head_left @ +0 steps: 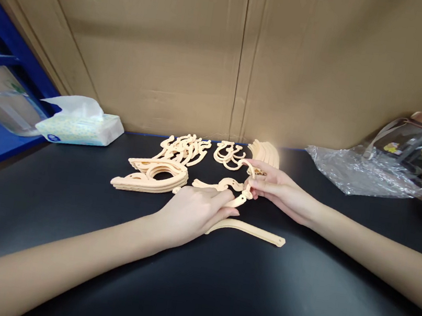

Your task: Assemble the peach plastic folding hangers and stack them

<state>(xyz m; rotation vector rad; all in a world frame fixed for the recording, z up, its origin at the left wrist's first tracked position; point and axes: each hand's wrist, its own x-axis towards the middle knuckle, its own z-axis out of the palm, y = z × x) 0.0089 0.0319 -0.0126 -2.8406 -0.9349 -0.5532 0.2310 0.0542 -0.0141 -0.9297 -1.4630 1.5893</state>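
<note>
Two hands full: my left hand (194,213) pinches a cream hanger arm (239,201), my right hand (270,185) a curved hook (251,168) meeting its end. Looks like I'm joining them; next probably calls for lining up and pressing. Spare arm (250,229) lies beside my left, toward the bench's (183,291) near edge.

We see a smooth, flat black table (233,298), a bit shiny on the right. At the back left, we find a pale box-shaped pack of tissues (84,131). Near it sits a neat stack of cream folded pieces (147,185). Behind that we spot a messy pile of cream curvy pieces (189,147). One long, bent cream bar (250,228) lies nearer us. Crinkly clear plastic (355,175) rests at the back right.
</note>
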